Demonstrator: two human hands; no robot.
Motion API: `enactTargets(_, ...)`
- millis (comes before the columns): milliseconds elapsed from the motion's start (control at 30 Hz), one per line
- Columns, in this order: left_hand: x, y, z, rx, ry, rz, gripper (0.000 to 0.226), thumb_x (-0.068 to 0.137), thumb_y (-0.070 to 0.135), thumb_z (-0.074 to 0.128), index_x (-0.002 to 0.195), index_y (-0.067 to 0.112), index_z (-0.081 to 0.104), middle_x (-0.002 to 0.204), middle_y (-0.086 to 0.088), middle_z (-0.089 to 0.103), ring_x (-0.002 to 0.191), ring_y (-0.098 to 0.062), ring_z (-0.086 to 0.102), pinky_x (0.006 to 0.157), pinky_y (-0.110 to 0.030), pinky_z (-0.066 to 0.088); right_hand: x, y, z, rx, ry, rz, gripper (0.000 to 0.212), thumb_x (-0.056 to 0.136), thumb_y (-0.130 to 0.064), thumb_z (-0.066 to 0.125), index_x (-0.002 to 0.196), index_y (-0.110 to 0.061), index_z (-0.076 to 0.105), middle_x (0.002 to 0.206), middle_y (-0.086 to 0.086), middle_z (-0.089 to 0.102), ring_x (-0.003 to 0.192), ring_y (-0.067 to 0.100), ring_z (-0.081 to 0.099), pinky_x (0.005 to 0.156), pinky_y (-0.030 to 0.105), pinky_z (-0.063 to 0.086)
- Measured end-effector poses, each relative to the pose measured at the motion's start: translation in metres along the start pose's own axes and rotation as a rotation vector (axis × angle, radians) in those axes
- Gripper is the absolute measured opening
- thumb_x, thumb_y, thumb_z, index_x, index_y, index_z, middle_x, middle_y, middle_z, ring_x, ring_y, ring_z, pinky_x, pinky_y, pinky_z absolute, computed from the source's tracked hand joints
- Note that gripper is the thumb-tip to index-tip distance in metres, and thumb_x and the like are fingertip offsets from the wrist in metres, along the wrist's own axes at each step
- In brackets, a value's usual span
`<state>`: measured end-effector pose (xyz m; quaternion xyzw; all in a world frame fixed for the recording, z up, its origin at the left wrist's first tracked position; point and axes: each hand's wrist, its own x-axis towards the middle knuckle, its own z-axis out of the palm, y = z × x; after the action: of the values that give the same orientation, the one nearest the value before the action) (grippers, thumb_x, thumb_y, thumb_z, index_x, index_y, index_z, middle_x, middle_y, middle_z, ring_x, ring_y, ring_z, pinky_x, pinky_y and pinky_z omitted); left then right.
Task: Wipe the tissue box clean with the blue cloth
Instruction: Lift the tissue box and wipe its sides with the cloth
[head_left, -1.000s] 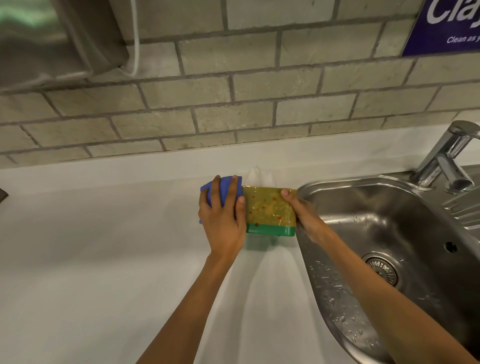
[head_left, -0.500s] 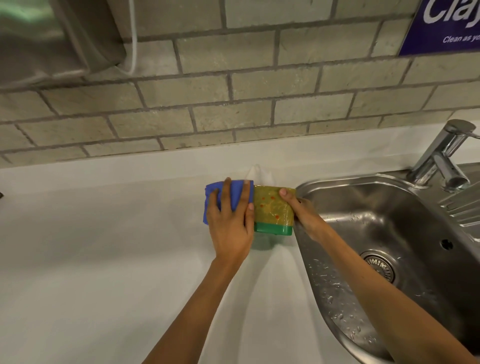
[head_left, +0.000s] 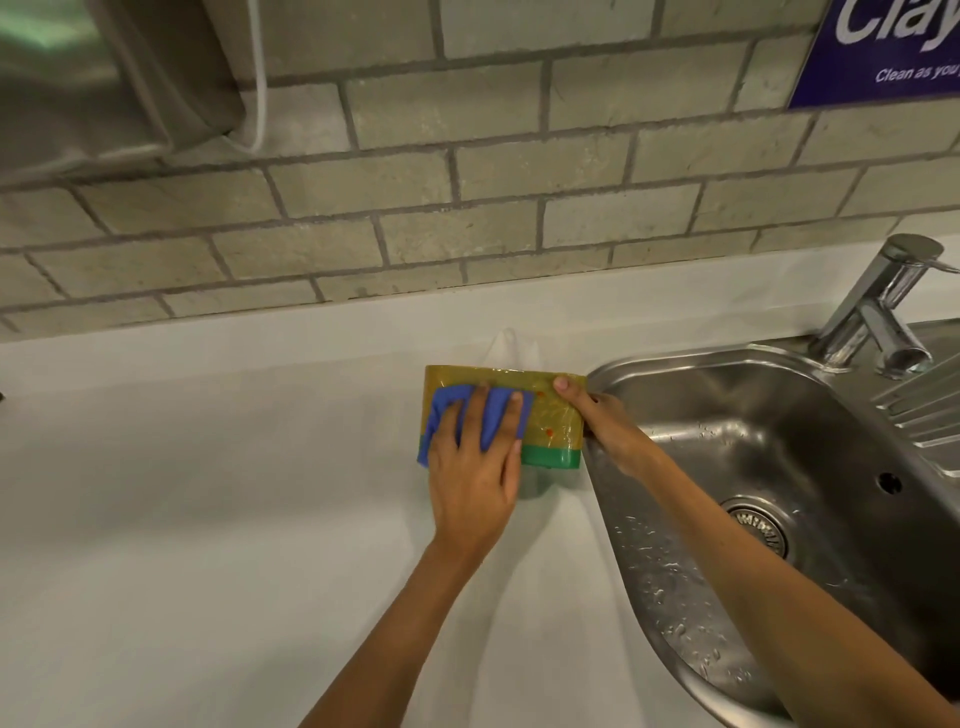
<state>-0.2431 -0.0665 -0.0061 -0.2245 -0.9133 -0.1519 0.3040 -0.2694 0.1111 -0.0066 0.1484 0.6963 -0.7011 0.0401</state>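
Observation:
The tissue box (head_left: 556, 421) is yellow-green with orange dots and a green band along its bottom; it stands on the white counter beside the sink, with a white tissue (head_left: 511, 345) poking up behind it. My left hand (head_left: 472, 467) presses the folded blue cloth (head_left: 493, 415) flat against the left half of the box's near face, fingers spread over the cloth. My right hand (head_left: 605, 421) grips the box's right end, thumb on the near face.
A steel sink (head_left: 769, 447) with water drops lies right of the box, its tap (head_left: 878, 306) at the back right. The white counter (head_left: 208, 519) stretches left. A brick wall rises behind, with a metal dispenser (head_left: 104, 78) top left and a blue sign (head_left: 883, 47) top right.
My left hand and the blue cloth have slid from past the box's left end onto its near face, moving right and down. My right hand keeps its hold on the right end.

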Motion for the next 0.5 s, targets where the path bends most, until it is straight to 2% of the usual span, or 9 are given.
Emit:
enactTargets(33, -0.002, -0.008, -0.001, -0.001, 0.02, -0.028, 0.042, 0.087, 0.026, 0.045, 0.12, 0.011, 0.065, 0.122, -0.021, 0.065, 0.104, -0.044, 0.063, 0.087, -0.051, 0.053, 0.0, 0.0, -0.001, -0.002, -0.004, 0.002, 0.047, 0.063, -0.057, 0.064, 0.085, -0.015, 0.064, 0.086, 0.001, 0.071, 0.083, 0.014, 0.068, 0.081, 0.026, 0.053)
enactTargets(100, 0.006, -0.017, -0.005, -0.05, 0.039, -0.202, 0.04, 0.089, 0.025, 0.045, 0.122, 0.01, 0.063, 0.126, -0.023, 0.061, 0.107, -0.047, 0.058, 0.087, -0.051, 0.053, 0.0, 0.0, -0.002, -0.01, -0.009, 0.004, 0.041, 0.071, -0.053, 0.063, 0.087, -0.015, 0.064, 0.09, 0.001, 0.071, 0.088, 0.015, 0.067, 0.086, 0.028, 0.051)
enactTargets(167, 0.024, -0.011, -0.006, -0.11, 0.038, -0.378, 0.04, 0.093, 0.025, 0.043, 0.129, 0.013, 0.057, 0.135, -0.02, 0.054, 0.116, -0.044, 0.052, 0.093, -0.05, 0.05, 0.0, 0.0, -0.002, -0.012, -0.003, 0.009, 0.041, 0.073, -0.052, 0.062, 0.089, -0.014, 0.064, 0.093, 0.003, 0.071, 0.092, 0.018, 0.067, 0.089, 0.03, 0.05)
enactTargets(200, 0.031, -0.003, -0.005, -0.125, 0.034, -0.402, 0.041, 0.094, 0.027, 0.04, 0.132, 0.016, 0.054, 0.138, -0.017, 0.052, 0.119, -0.043, 0.049, 0.096, -0.05, 0.048, -0.001, 0.0, -0.001, -0.015, 0.002, 0.012, 0.042, 0.073, -0.053, 0.063, 0.089, -0.014, 0.065, 0.095, 0.004, 0.071, 0.094, 0.019, 0.067, 0.091, 0.03, 0.05)
enactTargets(300, 0.027, 0.014, -0.003, -0.101, 0.009, -0.22, 0.045, 0.093, 0.032, 0.035, 0.129, 0.017, 0.057, 0.133, -0.017, 0.058, 0.117, -0.044, 0.054, 0.094, -0.053, 0.048, -0.002, -0.001, 0.0, -0.03, 0.012, 0.008, 0.046, 0.069, -0.057, 0.064, 0.087, -0.015, 0.065, 0.094, 0.004, 0.071, 0.094, 0.02, 0.067, 0.091, 0.031, 0.051)
enactTargets(400, 0.001, 0.005, 0.004, -0.026, 0.019, -0.001, 0.045, 0.095, 0.033, 0.034, 0.123, 0.011, 0.062, 0.125, -0.019, 0.063, 0.11, -0.041, 0.061, 0.092, -0.053, 0.051, -0.004, -0.001, 0.001, -0.03, 0.013, 0.0, 0.061, 0.054, -0.066, 0.063, 0.088, -0.015, 0.064, 0.093, 0.004, 0.071, 0.09, 0.018, 0.067, 0.089, 0.031, 0.053)
enactTargets(500, -0.009, 0.0, 0.006, -0.04, 0.048, 0.015, 0.041, 0.089, 0.028, 0.045, 0.123, 0.012, 0.063, 0.126, -0.018, 0.063, 0.112, -0.039, 0.059, 0.094, -0.052, 0.05, -0.006, -0.001, 0.002, -0.016, 0.009, -0.017, 0.072, 0.048, -0.072, 0.059, 0.091, -0.015, 0.065, 0.091, 0.002, 0.071, 0.089, 0.016, 0.067, 0.084, 0.027, 0.053)
